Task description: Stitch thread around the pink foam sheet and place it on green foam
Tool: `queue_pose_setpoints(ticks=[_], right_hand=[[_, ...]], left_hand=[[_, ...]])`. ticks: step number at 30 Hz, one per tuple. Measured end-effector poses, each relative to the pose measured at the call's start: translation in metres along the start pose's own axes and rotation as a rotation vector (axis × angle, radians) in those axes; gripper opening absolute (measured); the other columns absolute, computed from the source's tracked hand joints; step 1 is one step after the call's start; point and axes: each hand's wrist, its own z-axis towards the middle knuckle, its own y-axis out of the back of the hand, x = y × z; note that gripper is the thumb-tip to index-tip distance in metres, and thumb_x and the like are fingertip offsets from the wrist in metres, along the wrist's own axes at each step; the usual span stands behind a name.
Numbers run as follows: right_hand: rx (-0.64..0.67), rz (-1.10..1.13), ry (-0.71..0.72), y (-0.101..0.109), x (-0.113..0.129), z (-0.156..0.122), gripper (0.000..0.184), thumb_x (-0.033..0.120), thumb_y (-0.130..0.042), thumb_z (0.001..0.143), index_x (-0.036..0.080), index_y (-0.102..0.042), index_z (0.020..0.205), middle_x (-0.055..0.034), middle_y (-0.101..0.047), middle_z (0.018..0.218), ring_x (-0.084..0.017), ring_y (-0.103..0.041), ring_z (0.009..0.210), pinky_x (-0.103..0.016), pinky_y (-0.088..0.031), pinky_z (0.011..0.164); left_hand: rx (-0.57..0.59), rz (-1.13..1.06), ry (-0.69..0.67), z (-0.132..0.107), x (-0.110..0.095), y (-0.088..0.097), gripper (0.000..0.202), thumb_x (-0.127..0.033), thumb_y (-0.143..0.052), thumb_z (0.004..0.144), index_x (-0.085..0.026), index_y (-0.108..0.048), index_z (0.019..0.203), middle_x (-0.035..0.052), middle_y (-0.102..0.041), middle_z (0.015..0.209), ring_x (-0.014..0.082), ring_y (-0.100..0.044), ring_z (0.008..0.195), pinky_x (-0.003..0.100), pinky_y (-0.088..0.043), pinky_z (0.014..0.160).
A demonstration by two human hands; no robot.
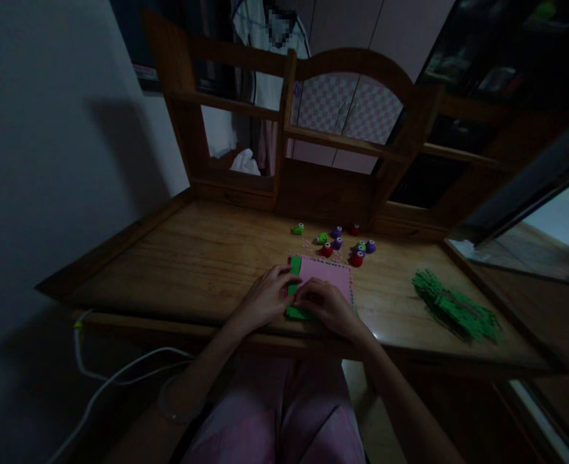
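A stack of square foam sheets lies near the desk's front edge, a pink sheet [327, 270] on top and a green sheet [294, 285] under it. My left hand [265, 298] rests on the stack's left side, fingers curled onto the green edge. My right hand [327, 305] lies over the front of the stack, fingers bent and pinching at the sheets close to the left fingertips. What exactly the fingertips grip is too dark to make out.
Several small round craft punches [338, 245], green, purple and red, are scattered behind the sheets. A pile of green cut strips [454, 307] lies at the right. The wooden desk [202, 258] has a shelf unit [284, 129] at the back. A white cable [120, 374] hangs at the left.
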Motion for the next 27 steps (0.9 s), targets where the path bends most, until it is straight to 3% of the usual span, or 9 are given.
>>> queue_pose_setpoints(ticks=[15, 17, 21, 27], right_hand=[[0.129, 0.167, -0.005, 0.026, 0.002, -0.013, 0.010, 0.030, -0.066, 0.079, 0.021, -0.069, 0.080, -0.0044, -0.055, 0.104, -0.018, -0.054, 0.102, -0.033, -0.043, 0.092], [0.154, 0.168, 0.002, 0.031, 0.004, -0.016, 0.013, 0.029, -0.067, 0.078, 0.023, -0.068, 0.089, -0.0041, -0.055, 0.108, -0.018, -0.053, 0.106, -0.034, -0.041, 0.094], [0.153, 0.151, -0.012, 0.039, 0.005, -0.019, 0.040, 0.028, -0.071, 0.075, 0.026, -0.058, 0.113, -0.0035, -0.056, 0.112, -0.019, -0.052, 0.108, -0.036, -0.040, 0.097], [0.077, 0.128, -0.026, 0.031, -0.003, -0.013, 0.021, 0.032, -0.065, 0.080, 0.022, -0.063, 0.099, -0.0043, -0.058, 0.102, -0.017, -0.056, 0.097, -0.033, -0.044, 0.088]], left_hand=[[0.012, 0.013, 0.017, -0.002, 0.000, 0.002, 0.034, -0.032, -0.060, 0.079, -0.030, -0.058, 0.113, 0.0036, -0.043, 0.131, 0.0224, -0.041, 0.124, 0.038, -0.035, 0.103], [0.012, 0.014, 0.017, -0.003, -0.001, 0.002, 0.034, -0.034, -0.059, 0.079, -0.031, -0.057, 0.113, 0.0030, -0.043, 0.131, 0.0221, -0.041, 0.124, 0.038, -0.036, 0.103], [-0.004, 0.041, 0.021, -0.004, -0.004, 0.002, 0.034, -0.036, -0.058, 0.081, -0.031, -0.056, 0.114, 0.0023, -0.043, 0.132, 0.0219, -0.041, 0.124, 0.038, -0.036, 0.103], [-0.009, 0.074, 0.031, -0.004, -0.006, 0.001, 0.037, -0.042, -0.060, 0.078, -0.031, -0.056, 0.113, 0.0023, -0.044, 0.130, 0.0224, -0.042, 0.122, 0.037, -0.038, 0.101]])
